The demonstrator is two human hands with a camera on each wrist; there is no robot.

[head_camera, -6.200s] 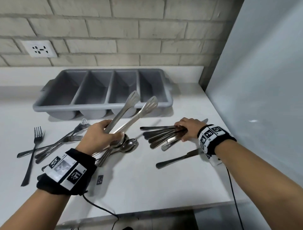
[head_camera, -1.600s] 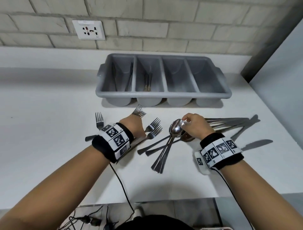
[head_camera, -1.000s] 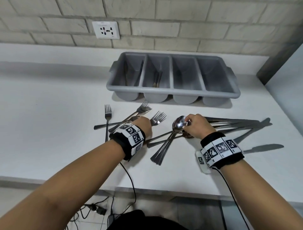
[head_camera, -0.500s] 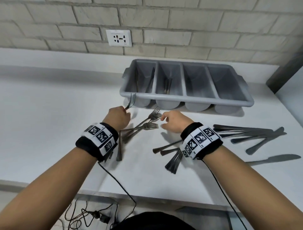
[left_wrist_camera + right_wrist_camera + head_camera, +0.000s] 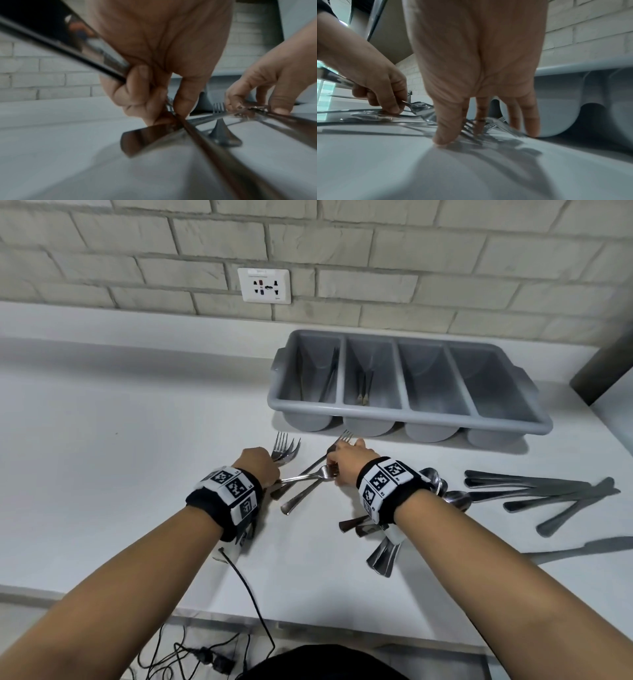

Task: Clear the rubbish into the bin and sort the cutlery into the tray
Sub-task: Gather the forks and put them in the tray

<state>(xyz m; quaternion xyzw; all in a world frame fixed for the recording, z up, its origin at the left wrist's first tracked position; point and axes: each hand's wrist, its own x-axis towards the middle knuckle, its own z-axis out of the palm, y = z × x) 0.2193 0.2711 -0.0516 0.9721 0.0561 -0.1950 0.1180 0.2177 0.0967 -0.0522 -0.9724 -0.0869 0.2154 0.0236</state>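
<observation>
Two hands work the fork pile just in front of the grey tray (image 5: 409, 419). The left hand (image 5: 258, 467) has its fingers curled round a small bunch of forks (image 5: 286, 448), tines fanned toward the tray — probably a way to collect them into one load rather than carry each singly. The right hand (image 5: 346, 465) comes down over the loose forks (image 5: 317, 475) lying crossed on the white counter (image 5: 120, 457); in the right wrist view its fingers (image 5: 447, 129) are straight and spread, tips on the counter, with the tines between and under them, nothing yet gripped. Those forks sit directly beneath the fingertips, handles running back toward the left hand. Spoons (image 5: 442, 494) lie heaped just behind the right wrist and knives (image 5: 534, 491) further right — each kind apart, likely ready for its own compartment. The tray's two left compartments already hold utensils; the two on the right look empty.
</observation>
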